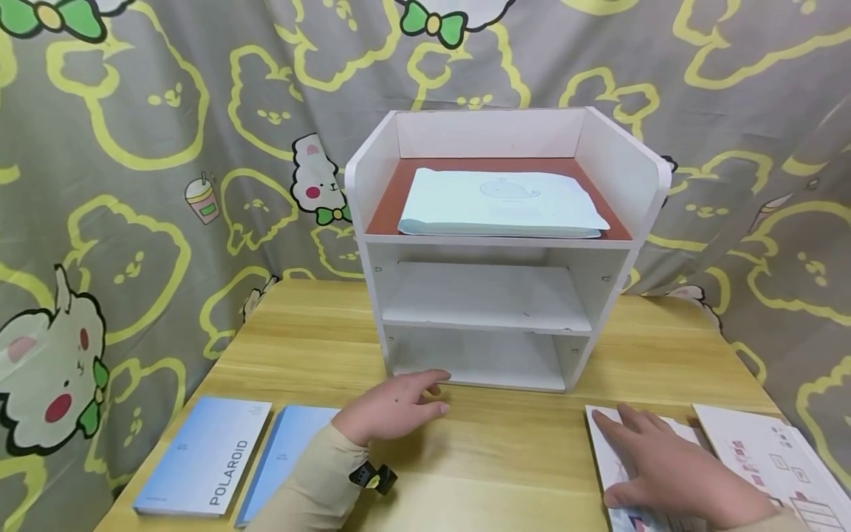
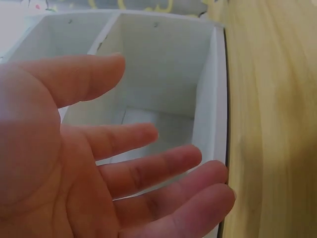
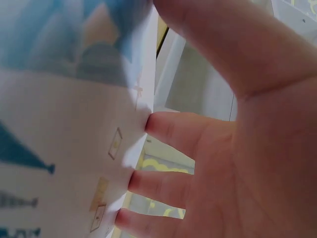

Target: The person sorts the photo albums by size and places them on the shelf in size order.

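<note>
My left hand (image 1: 395, 406) hangs above the table, fingers extended, in front of a white shelf unit's bottom compartment (image 1: 482, 358). Nothing is in its grasp; the left wrist view shows the loosely spread fingers (image 2: 178, 161) before that compartment. On the right, my right hand (image 1: 678, 465) lies over a white illustrated book (image 1: 603, 443). Its fingertips and thumb touch the cover, as the right wrist view shows with the fairly straight fingers (image 3: 171, 131) against the printed book cover (image 3: 64, 109). The hand hides much of the book.
Two blue books, one marked POLAROID (image 1: 206, 458) and a second blue book (image 1: 292, 443), lie at the left. Another white book (image 1: 764, 451) lies right of my right hand. A pale pack with a whale (image 1: 499, 203) rests on the shelf's top level. Patterned curtains surround the wooden table (image 1: 505, 458).
</note>
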The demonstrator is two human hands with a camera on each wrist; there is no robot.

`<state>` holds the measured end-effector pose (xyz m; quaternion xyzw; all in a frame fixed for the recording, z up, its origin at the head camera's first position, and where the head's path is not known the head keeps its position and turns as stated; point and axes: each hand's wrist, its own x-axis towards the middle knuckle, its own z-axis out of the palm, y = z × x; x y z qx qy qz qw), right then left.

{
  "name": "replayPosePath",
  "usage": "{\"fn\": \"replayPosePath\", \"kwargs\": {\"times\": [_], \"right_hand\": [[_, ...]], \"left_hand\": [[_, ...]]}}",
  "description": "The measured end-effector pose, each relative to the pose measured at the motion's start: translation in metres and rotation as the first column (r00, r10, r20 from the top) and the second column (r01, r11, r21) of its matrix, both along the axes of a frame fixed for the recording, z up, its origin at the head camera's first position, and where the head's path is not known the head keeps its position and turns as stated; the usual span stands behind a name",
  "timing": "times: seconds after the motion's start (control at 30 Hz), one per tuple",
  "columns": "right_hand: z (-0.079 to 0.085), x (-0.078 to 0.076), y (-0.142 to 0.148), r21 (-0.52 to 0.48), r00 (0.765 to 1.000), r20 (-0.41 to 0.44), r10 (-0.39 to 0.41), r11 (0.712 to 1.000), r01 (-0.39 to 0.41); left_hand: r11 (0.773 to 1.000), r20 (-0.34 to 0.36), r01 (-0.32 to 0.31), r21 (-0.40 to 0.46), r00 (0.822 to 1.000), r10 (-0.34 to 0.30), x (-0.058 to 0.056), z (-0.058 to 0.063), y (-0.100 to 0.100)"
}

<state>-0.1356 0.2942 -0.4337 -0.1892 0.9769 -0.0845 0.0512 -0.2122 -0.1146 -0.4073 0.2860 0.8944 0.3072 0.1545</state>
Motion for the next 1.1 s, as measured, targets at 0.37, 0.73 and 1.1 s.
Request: {"fn": "replayPosePath", "kwargs": {"times": [0.37, 0.73, 1.1], "right_hand": [[0.001, -0.015, -0.043, -0.013, 1.0, -0.006, 0.023, 1.0, -0.023], [0.005, -0.024, -0.088, 0.044, 0.992, -0.123, 0.03, 0.999, -0.024], [0.011, -0.029, -0.129, 0.047, 0.99, -0.108, 0.092, 0.995, -0.087]], "left_hand": [[0.999, 0.058, 0.042, -0.023, 0.997, -0.041, 0.005, -0.013, 0.007], [0.998, 0.042, 0.055, -0.037, 0.998, -0.054, 0.005, -0.012, 0.01], [0.994, 0.042, 0.069, -0.079, 0.997, -0.066, 0.006, -0.006, 0.014]]}}
